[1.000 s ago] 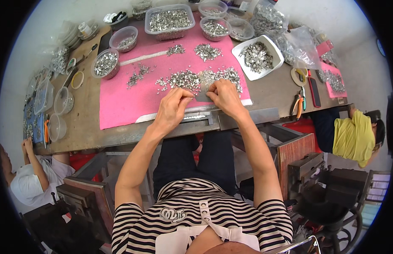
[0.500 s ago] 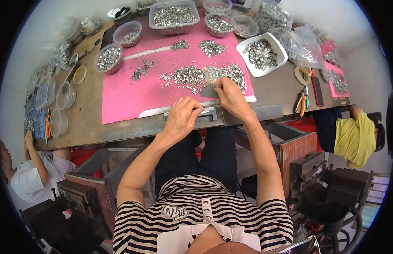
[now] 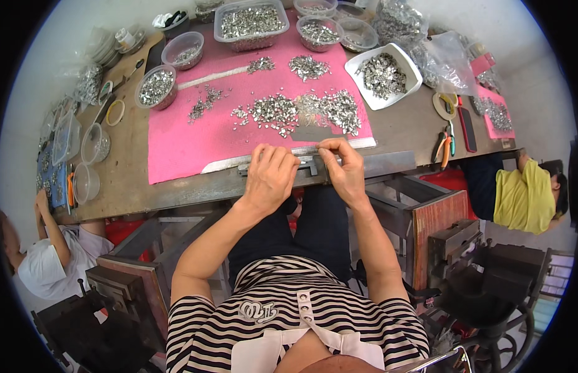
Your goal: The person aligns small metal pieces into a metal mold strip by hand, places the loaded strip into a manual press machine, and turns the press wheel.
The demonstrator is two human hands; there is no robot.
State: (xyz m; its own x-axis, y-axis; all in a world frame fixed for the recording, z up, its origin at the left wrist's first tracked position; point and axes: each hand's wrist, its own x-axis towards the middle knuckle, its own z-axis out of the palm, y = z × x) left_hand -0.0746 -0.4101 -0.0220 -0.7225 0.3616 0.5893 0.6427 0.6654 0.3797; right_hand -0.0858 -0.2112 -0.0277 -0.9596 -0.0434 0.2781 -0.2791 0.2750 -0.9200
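At the table's front edge, my left hand (image 3: 272,177) is closed over the left part of a small grey metal fixture (image 3: 309,166), its fingertips hiding what they pinch. Just right of it, my right hand (image 3: 345,171) has thumb and forefinger pressed together above the fixture; whatever is between them is too small to name. Beyond my hands lies a flat grey plate (image 3: 314,133) on the pink mat (image 3: 183,146). Behind the plate are a heap of small silvery metal pieces (image 3: 273,110), a bundle of thin pins (image 3: 309,110) and another silvery heap (image 3: 340,110).
A white square dish (image 3: 413,81) of metal pieces stands at right, near pliers (image 3: 447,146) and a tape roll (image 3: 444,105). Clear tubs (image 3: 157,87) and a large clear container (image 3: 251,40) hold more pieces. People sit at left (image 3: 49,261) and right (image 3: 525,196).
My right hand has drawn back from beside the pin bundle to the fixture at the table edge, close to my left hand. My left hand stays nearly in place.
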